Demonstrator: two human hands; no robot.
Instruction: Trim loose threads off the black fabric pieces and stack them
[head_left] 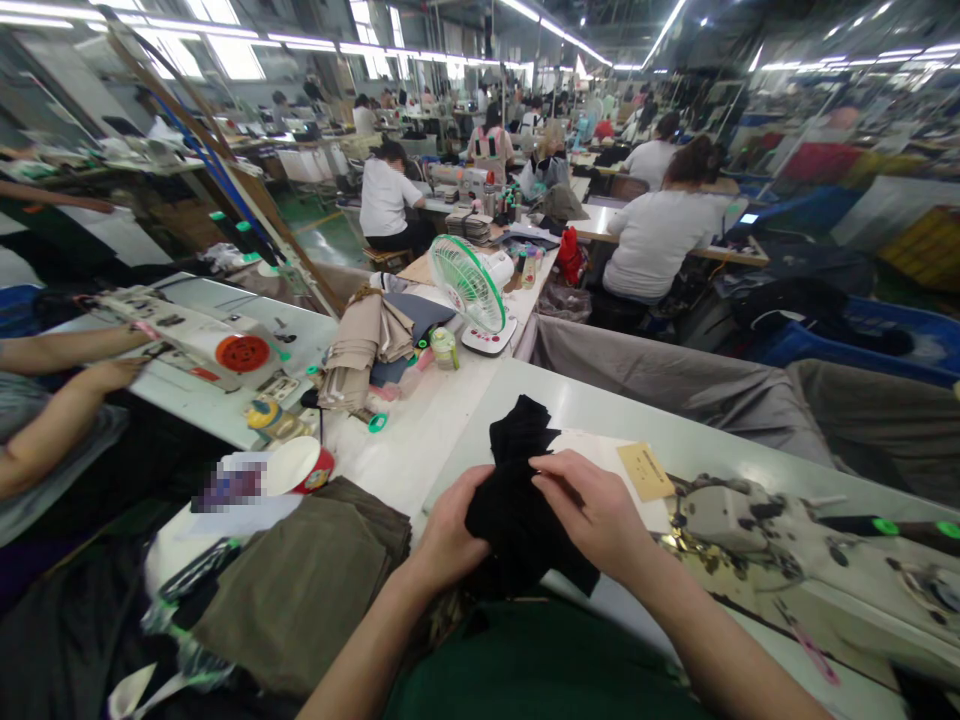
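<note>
A crumpled piece of black cloth (521,505) is bunched up in front of me, above a white sewing table (570,400). My left hand (450,530) grips its left side. My right hand (589,505) pinches its upper right side with the fingers curled over the cloth. Part of the cloth hangs below my hands, and its lower end is hidden by them and my green top. Just beyond my right hand, a tan card (645,470) lies on a white sheet of paper (600,465). A sewing machine (742,520) sits to the right.
Folded olive cloth (300,590) is stacked at my left. A co-worker's arms (75,375) reach to another sewing machine (202,340) at the left. A green-and-white desk fan (469,285) stands among cloth bundles ahead. Grey fabric bins (675,395) run along the table's far edge.
</note>
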